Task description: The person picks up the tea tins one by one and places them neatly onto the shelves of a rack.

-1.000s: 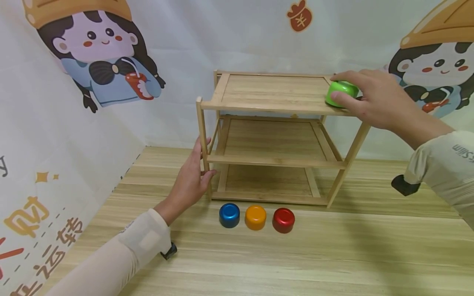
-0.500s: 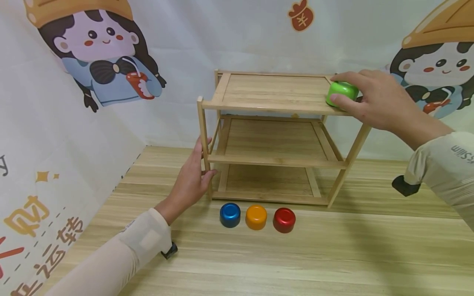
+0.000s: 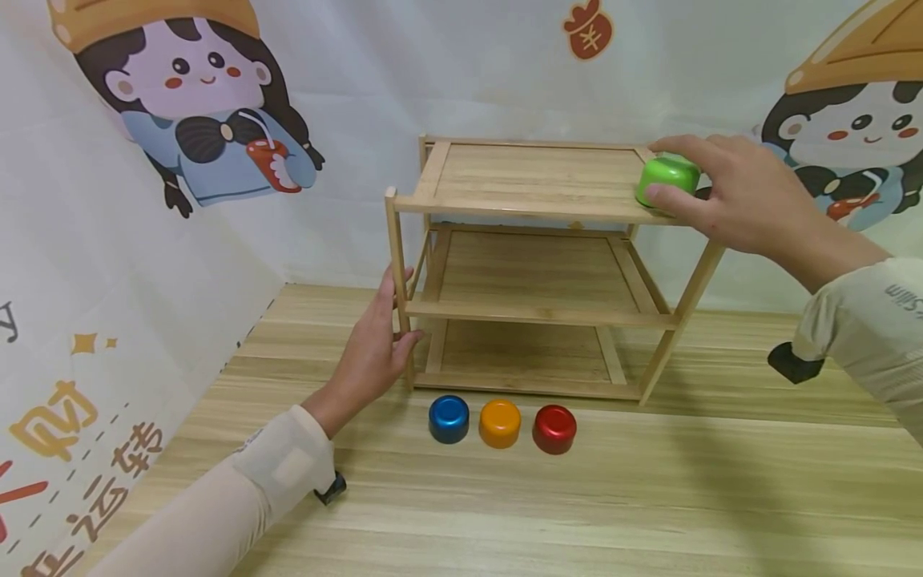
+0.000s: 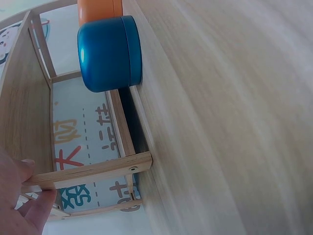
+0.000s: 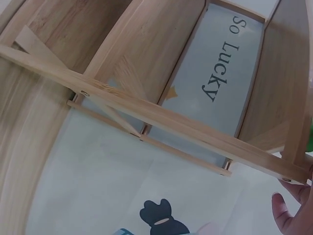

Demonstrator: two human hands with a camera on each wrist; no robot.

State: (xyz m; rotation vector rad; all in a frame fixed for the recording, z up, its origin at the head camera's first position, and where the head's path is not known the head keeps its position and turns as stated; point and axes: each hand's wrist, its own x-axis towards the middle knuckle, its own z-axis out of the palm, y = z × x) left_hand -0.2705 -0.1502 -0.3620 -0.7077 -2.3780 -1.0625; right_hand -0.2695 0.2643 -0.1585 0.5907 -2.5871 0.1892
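My left grip (image 3: 369, 344) holds the front-left post (image 3: 398, 264) of the rack (image 3: 541, 314), thumb on one side and fingers on the other, closed down to the thickness of the wood, and unmoved from a second ago. Just in front of the rack, the blue tin (image 3: 449, 419), orange tin (image 3: 499, 424) and red tin (image 3: 554, 429) stand in a row on the table (image 3: 505, 513), none of them shifted. At the far right, my right grip (image 3: 753, 192) spans the green tin (image 3: 659, 172) at the right end of the top shelf (image 3: 534, 176), thumb against its front. Here is the one small change: the index finger looks slightly raised off its top, so I judge this hold to be lighter, spread about as wide as the tin. I cannot tell what my other fingers touch. For the work, I read this as one tin up and three below.

The rack is slim, straight, smooth wood, fine grain running through its flat panels. The tins are squat cylinders with rounded shoulders; the blue one shows a thin seam near its base. Blue and red gleam like coloured metal, orange looks more satiny, green brightly glossy.
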